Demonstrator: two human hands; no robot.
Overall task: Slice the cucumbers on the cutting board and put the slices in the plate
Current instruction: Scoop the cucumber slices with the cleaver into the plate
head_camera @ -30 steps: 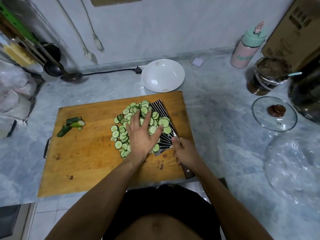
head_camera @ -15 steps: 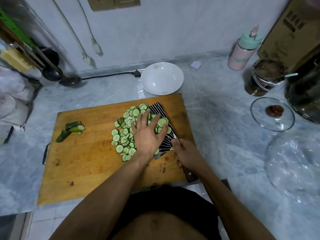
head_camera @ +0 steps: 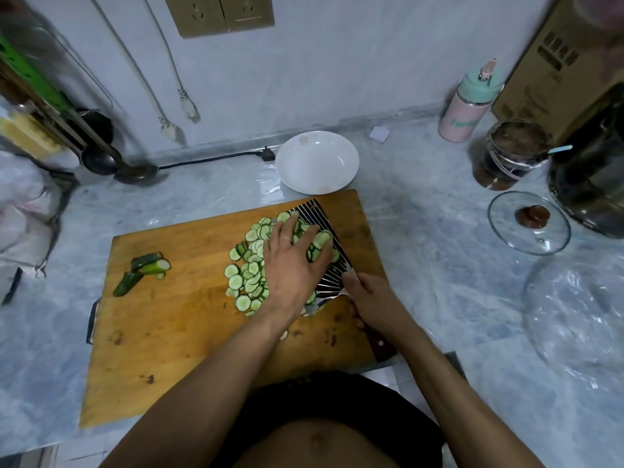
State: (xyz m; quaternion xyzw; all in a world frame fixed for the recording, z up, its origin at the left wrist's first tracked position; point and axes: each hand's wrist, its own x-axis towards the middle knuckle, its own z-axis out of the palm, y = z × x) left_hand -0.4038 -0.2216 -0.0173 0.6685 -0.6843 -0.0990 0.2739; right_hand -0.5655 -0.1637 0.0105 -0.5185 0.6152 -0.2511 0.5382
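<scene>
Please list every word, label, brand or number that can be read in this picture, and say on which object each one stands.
Pink bottle: teal lettering, cut off and blurred; not readable.
Cardboard box: dark printed blocks of characters and small lines, too blurred to read.
Wall sockets: no text visible.
White plate, cleaver, cutting board: no text visible.
Nothing here can be quoted with confidence.

Head-worn view, downward over counter [head_camera: 439,265]
</scene>
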